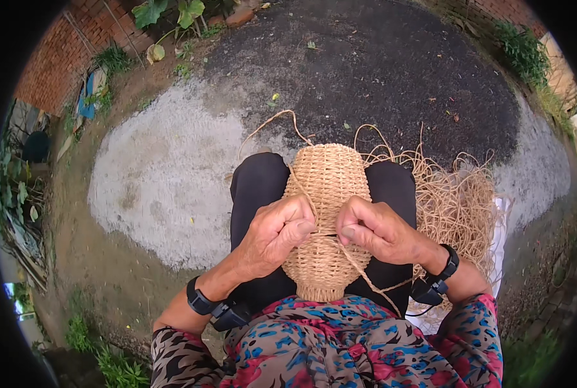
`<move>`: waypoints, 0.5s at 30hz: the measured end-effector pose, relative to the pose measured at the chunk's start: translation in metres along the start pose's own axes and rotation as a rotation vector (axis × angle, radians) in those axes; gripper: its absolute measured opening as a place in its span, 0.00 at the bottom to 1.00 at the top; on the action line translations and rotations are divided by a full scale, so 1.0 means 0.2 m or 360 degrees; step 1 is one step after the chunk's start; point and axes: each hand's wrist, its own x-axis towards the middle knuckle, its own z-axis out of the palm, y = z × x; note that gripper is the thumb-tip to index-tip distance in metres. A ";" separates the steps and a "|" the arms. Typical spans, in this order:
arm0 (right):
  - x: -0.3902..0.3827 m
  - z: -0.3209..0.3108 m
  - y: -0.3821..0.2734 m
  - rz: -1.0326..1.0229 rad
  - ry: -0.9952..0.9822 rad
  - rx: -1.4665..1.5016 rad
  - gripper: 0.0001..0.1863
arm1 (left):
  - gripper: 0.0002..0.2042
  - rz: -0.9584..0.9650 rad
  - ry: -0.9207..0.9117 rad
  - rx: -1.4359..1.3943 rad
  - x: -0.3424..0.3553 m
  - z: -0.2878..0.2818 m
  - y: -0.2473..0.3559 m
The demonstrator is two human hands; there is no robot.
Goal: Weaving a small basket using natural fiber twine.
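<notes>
basket [327,194]: woven straw, lies on the person's lap across both thighs, long axis running away from the body, far end toward the knees, near end against the patterned shirt [340,343].
left hand [279,233]: on the basket's left flank, about mid-length; grip closed, fingers curled and pinching a strand against the weave.
right hand [376,229]: on the basket's right flank, level with the left; grip closed, thumb and fingers clamped on a strand [366,275].
strand: runs from the right grip down and toward the body, past the basket's near end; another length climbs over the basket's left edge and loops beyond its far end.
gap: the hands are near each other, a short taut piece of strand between them, on the basket's midline.
nearer hand: both about equal to the working spot; cannot tell which leads.
loose straw [457,200]: heap just right of the basket, beside the right thigh.
ground [165,181]: pale gravel left of the basket, dark patch beyond it.
</notes>
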 end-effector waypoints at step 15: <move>0.04 0.03 -0.09 0.0085 -0.0011 -0.0269 0.07 | 0.16 -0.0011 0.0261 -0.0783 -0.09 0.07 -0.12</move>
